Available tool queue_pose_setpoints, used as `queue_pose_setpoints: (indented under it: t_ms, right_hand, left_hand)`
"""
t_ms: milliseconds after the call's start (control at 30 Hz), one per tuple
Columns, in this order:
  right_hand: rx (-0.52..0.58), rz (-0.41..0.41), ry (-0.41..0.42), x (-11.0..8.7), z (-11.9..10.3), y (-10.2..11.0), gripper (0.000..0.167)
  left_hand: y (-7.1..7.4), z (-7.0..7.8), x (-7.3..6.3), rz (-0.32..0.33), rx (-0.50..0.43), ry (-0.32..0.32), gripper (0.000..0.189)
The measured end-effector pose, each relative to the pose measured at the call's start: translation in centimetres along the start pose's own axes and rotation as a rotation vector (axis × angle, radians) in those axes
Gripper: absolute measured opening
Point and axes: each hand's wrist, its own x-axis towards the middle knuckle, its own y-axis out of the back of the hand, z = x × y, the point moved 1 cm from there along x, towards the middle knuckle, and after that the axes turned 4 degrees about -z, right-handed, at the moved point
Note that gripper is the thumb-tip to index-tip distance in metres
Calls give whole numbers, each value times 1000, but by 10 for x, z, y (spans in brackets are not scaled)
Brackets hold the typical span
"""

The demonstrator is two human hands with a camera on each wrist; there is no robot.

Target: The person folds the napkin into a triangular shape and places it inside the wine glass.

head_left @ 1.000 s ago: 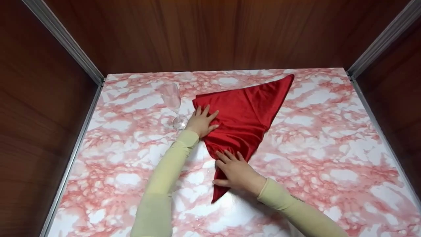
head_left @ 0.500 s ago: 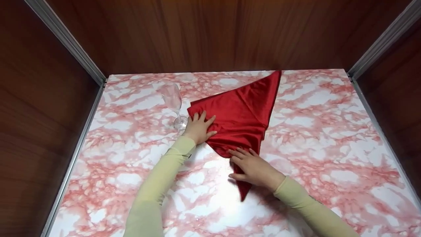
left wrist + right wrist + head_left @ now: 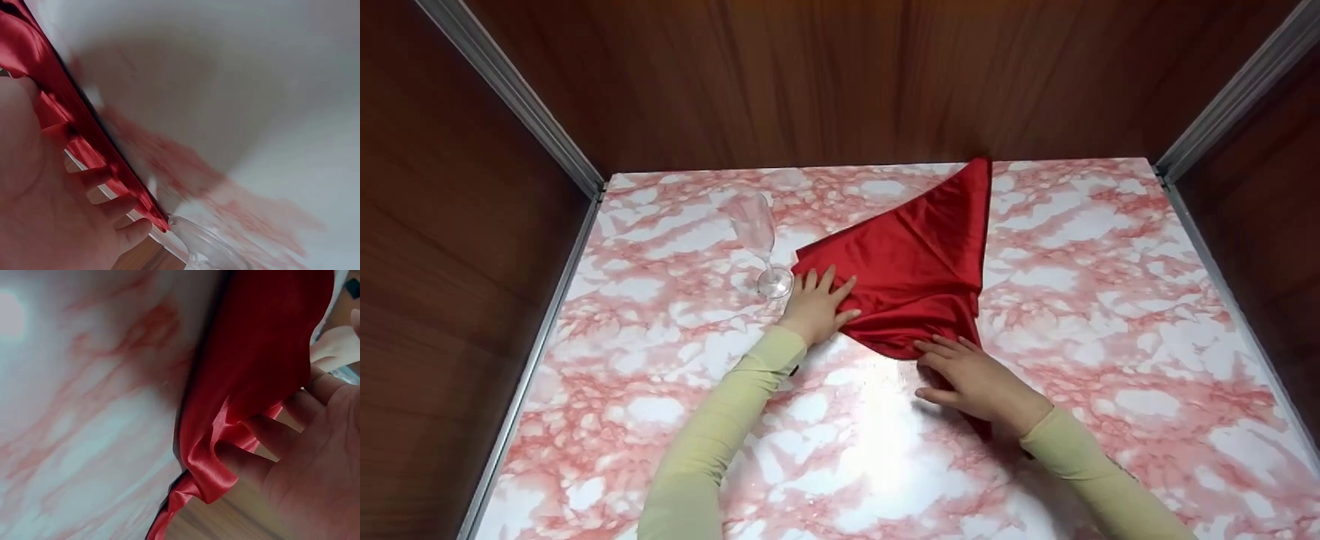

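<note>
A shiny red satin cloth (image 3: 915, 255) lies folded on the table, with creases across its lower part. My left hand (image 3: 814, 307) rests on its left edge, fingers spread. Toward the lower right corner, my right hand (image 3: 982, 382) touches the cloth with fairly straight fingers. Part of a cloth tail shows beneath that hand; the rest is hidden. In the right wrist view, the cloth (image 3: 264, 343) bunches under the fingertips (image 3: 242, 461). A clear stemmed glass (image 3: 754, 225) stands upright just left of my left hand, its foot (image 3: 216, 247) close to the fingers in the left wrist view.
The table (image 3: 660, 405) has a red-and-white marbled top. Dark wood panels (image 3: 840, 75) enclose its back and both sides, with metal rails (image 3: 536, 345) along the side edges. The cloth's far corner reaches the back panel.
The cloth has turned counterclockwise, its far tip going left and its near tail right. My right hand has moved right with the tail. My left hand has slid slightly nearer. The glass stays put.
</note>
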Motion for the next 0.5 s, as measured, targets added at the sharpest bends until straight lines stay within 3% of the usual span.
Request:
queue_pose_setpoints:
  t_ms: [167, 500]
  right_hand:
    - [-25, 2, 14, -5, -1, 0, 52]
    - [-94, 3, 63, -1, -13, -6, 58]
  left_hand:
    - [2, -3, 7, -35, -8, -11, 66]
    - [9, -20, 23, -39, -8, -33, 62]
